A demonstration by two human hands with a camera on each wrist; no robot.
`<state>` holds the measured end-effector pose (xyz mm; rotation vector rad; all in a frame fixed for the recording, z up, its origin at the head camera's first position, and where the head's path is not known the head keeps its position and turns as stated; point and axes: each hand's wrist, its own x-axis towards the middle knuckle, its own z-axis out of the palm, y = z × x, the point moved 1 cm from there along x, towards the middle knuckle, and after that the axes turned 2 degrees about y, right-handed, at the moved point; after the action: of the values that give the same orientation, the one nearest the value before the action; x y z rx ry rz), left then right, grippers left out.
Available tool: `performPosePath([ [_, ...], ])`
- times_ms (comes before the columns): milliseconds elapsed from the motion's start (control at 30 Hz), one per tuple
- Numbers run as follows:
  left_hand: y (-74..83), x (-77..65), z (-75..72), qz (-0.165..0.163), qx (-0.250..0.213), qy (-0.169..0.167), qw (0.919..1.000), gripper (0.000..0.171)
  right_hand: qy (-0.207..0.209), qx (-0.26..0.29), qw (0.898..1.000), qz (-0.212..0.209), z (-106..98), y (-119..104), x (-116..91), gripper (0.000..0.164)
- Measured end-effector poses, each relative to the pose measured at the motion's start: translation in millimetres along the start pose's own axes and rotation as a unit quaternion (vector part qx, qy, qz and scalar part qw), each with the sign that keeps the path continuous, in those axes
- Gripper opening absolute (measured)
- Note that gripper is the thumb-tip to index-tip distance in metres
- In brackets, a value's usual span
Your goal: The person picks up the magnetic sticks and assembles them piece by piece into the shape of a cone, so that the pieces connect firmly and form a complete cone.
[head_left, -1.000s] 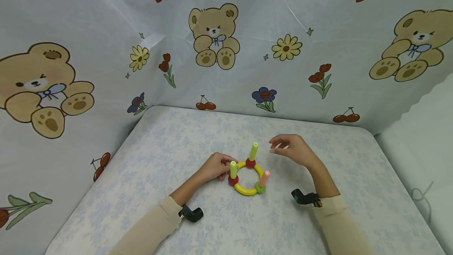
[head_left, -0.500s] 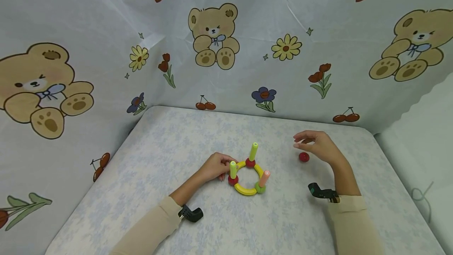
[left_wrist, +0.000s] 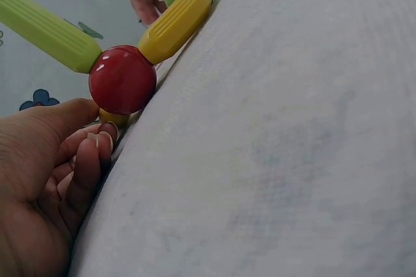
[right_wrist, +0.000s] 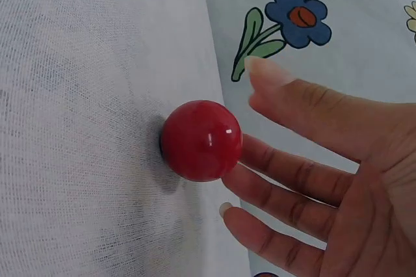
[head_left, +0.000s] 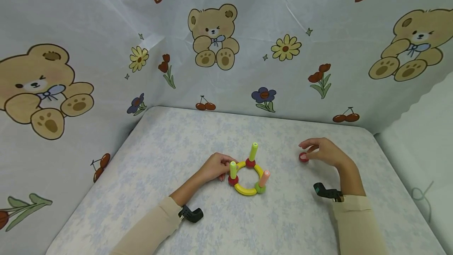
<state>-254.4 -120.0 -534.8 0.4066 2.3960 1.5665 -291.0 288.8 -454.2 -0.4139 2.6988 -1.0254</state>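
A ring of curved yellow rods (head_left: 245,191) joined by two red balls and a green ball (head_left: 260,188) lies mid-table. Light green rods (head_left: 253,152) rise from the red balls, and an orange rod (head_left: 264,178) from the green one. At the ring's left side my left hand (head_left: 215,167) pinches a yellow rod just behind the near red ball (left_wrist: 122,80), which partly hides it. A loose red ball (right_wrist: 201,140) sits on the table to the right. My right hand (head_left: 326,152) is around it with thumb and fingers apart, fingertips right behind the ball.
The table wears a pale blue-patterned cloth (head_left: 170,137). Behind it hangs a curtain (head_left: 247,19) printed with bears and flowers. Dark wrist cameras (head_left: 191,213) are strapped to both forearms.
My right hand has moved right, away from the ring, then down to the loose red ball, which it hid at first. The left hand and the ring have stayed in place.
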Motion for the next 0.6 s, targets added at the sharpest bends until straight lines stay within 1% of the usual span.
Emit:
performPosePath([
  [100, 0.7, -0.5, 0.3, 0.002, -0.002, 0.000, 1.0000, 0.020, -0.015, -0.009, 1.000, -0.003, 1.6, 3.3, 1.5, 0.040],
  [267, 1.5, -0.9, -0.3, 0.005, -0.007, -0.002, 1.0000, 0.020, -0.025, -0.020, 0.999, -0.012, 3.9, 6.7, 3.2, 0.035],
  [500, 0.5, -0.5, -0.8, 0.008, -0.012, -0.006, 0.9999, 0.020, -0.038, -0.040, 0.998, 0.021, 8.3, 7.4, 5.5, 0.035],
  [600, -0.5, 0.4, -0.4, 0.006, -0.010, -0.005, 0.9999, 0.020, -0.041, -0.045, 0.998, 0.018, 10.1, 5.4, 5.9, 0.034],
])
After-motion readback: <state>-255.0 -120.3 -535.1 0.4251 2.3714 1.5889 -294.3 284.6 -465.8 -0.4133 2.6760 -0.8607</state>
